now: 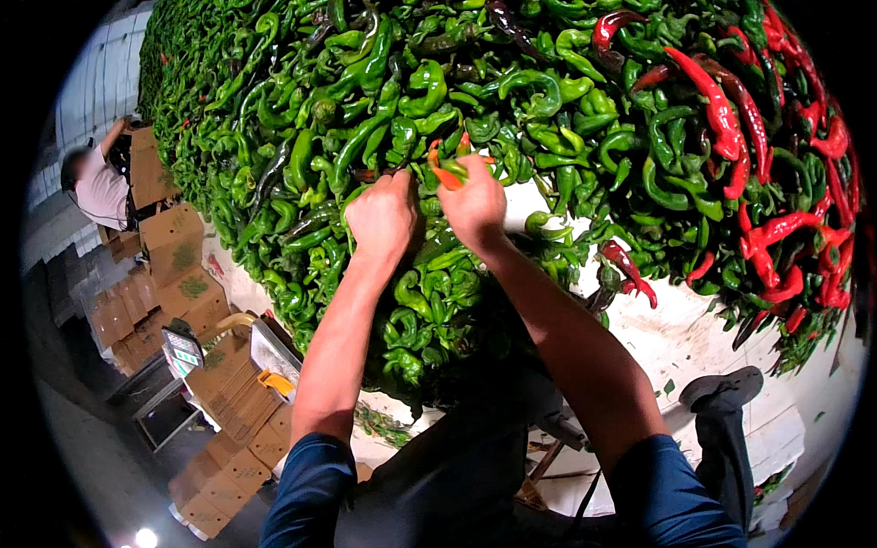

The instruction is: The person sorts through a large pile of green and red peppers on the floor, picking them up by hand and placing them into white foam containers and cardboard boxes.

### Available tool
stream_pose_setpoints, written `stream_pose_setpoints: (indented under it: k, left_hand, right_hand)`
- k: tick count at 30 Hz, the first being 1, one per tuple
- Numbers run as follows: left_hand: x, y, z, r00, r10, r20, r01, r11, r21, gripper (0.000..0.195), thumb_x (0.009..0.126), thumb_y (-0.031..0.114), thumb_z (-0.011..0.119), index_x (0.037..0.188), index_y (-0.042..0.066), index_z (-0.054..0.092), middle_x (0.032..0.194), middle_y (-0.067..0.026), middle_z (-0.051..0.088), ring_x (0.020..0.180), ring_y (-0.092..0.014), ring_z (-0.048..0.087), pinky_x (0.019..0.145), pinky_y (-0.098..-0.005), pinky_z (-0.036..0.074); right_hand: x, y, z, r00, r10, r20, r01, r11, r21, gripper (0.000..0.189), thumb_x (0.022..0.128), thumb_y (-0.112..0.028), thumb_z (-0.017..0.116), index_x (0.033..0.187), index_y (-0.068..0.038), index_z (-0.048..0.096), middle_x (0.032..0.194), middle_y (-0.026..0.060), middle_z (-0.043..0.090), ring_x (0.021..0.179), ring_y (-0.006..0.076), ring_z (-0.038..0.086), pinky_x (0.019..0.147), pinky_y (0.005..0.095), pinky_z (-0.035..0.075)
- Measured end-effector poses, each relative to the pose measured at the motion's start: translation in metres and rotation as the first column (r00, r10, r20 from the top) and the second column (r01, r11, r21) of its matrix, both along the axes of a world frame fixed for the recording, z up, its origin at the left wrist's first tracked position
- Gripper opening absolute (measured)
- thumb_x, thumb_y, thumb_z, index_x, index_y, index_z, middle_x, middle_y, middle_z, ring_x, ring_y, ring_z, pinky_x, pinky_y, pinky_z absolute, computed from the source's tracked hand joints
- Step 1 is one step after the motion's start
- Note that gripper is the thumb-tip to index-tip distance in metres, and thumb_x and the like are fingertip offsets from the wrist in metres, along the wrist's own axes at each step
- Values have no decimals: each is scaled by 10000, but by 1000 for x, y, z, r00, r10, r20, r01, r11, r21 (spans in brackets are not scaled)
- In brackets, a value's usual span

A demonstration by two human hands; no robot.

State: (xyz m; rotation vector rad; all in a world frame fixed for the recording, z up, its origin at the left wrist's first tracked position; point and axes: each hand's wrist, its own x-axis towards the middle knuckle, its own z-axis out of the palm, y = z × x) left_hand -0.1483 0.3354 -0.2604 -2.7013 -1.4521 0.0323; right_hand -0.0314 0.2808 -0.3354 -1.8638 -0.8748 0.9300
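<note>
A big heap of green chili peppers [356, 140] lies before me, many of them curled and glossy. My right hand [474, 205] is closed around a few orange and green peppers [447, 177], whose ends stick out past the fingers. Close beside it, my left hand [384, 214] rests low over the heap with its fingers curled under. Whether it grips a pepper is hidden by the back of the hand. Below both wrists, more green peppers [428, 298] lie near my lap, partly in shadow.
Red peppers [719, 116] are gathered on the right, with a dark red one [627, 264] nearer on the white sheet [675, 318]. At left stand cardboard boxes [219, 479], a scale with a display [183, 349] and a yellow-handled object [276, 382]. Another person [101, 185] is farther back.
</note>
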Motion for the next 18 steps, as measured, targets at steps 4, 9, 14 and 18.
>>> stream_pose_setpoints:
  k: [4, 9, 14, 18]
  left_hand:
    - [-2, -8, 2, 997, -37, 70, 34, 998, 51, 63, 759, 62, 589, 810, 98, 597, 705, -96, 557, 620, -294, 617, 513, -435, 486]
    - [-2, -6, 13, 999, -13, -36, 13, 1000, 1, 121, 760, 55, 584, 872, 98, 600, 847, -97, 568, 699, -285, 623, 541, -424, 497]
    - [0, -6, 8, 986, -161, 35, 161, 987, 15, 225, 727, 58, 598, 947, 102, 598, 1065, -42, 624, 719, -252, 625, 598, -377, 532]
    - [-10, -6, 11, 981, -186, 63, 187, 982, -16, 232, 730, 44, 588, 958, 89, 589, 1021, -40, 638, 713, -248, 626, 601, -372, 530]
  right_hand:
    - [35, -7, -5, 820, -75, -568, 156, 983, 96, 379, 773, -82, 649, 1144, -12, 628, 827, 77, 674, 710, 109, 597, 658, 277, 492]
    - [50, 27, 3, 866, 32, -498, 7, 997, 76, 284, 768, -100, 676, 1032, 4, 667, 847, 87, 681, 742, 162, 598, 706, 309, 490]
    - [50, 64, -4, 781, 59, -622, -100, 994, -31, 365, 742, 5, 681, 1107, -8, 666, 967, 66, 698, 826, 174, 637, 789, 305, 506]
    - [59, 56, -1, 642, 20, -767, -196, 971, -139, 254, 747, 16, 661, 999, -5, 689, 907, 90, 695, 808, 186, 648, 752, 320, 519]
